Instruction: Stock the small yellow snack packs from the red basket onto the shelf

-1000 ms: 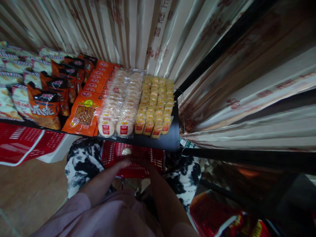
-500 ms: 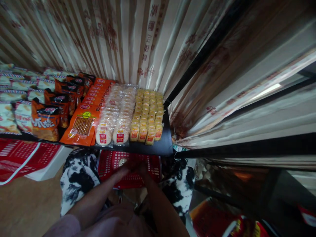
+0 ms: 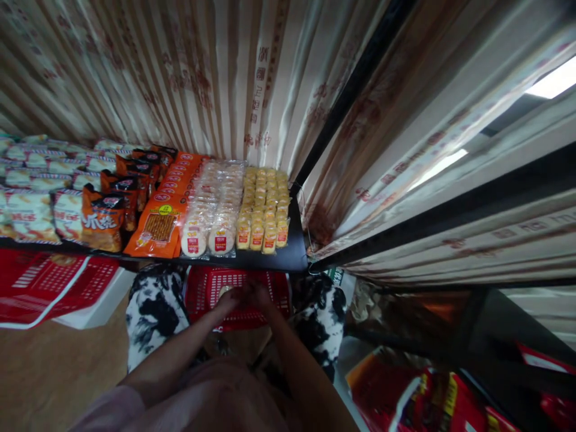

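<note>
Both forearms extend forward and downward from the pink sleeves and converge over the red basket. The left hand and the right hand meet above the basket's middle, fingers close together and apparently touching one another (the grip itself is too dark and blurred to resolve). The left forearm runs in from the lower left, bare from the sleeve onward; the right forearm comes up from the lower centre, also bare. Both wrists appear straight.
</note>
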Demonstrator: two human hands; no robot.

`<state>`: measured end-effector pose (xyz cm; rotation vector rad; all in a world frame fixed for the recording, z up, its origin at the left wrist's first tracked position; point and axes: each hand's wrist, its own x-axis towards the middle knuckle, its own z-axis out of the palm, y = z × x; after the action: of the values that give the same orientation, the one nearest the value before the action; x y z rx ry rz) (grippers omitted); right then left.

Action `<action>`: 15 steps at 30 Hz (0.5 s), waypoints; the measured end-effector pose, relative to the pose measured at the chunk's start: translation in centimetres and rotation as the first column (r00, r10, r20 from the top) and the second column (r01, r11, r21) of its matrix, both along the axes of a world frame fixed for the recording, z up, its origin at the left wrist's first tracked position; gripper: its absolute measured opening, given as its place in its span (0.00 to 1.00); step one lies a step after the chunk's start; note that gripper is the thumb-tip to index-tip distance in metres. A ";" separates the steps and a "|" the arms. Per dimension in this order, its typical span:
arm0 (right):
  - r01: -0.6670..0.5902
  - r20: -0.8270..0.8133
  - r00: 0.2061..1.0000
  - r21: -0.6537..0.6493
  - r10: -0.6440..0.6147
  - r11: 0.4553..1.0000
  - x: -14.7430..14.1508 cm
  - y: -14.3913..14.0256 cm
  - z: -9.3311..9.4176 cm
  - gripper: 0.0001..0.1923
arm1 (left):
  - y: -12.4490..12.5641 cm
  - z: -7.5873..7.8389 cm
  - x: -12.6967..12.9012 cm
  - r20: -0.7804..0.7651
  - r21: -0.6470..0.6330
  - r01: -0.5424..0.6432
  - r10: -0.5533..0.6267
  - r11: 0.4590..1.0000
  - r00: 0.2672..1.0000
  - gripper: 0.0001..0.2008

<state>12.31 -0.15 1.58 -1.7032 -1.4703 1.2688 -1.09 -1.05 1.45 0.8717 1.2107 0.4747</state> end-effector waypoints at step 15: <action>0.118 -0.060 0.991 0.031 -0.116 0.993 0.3 -1.4 1.4 0.12 | -0.7 0.5 -0.6 -0.080 0.123 -0.034 0.044 0.992 0.996 0.08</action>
<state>12.61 -1.52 2.94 -1.6892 -1.3317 1.2137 -1.69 -1.78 1.92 0.9809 1.2868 0.5533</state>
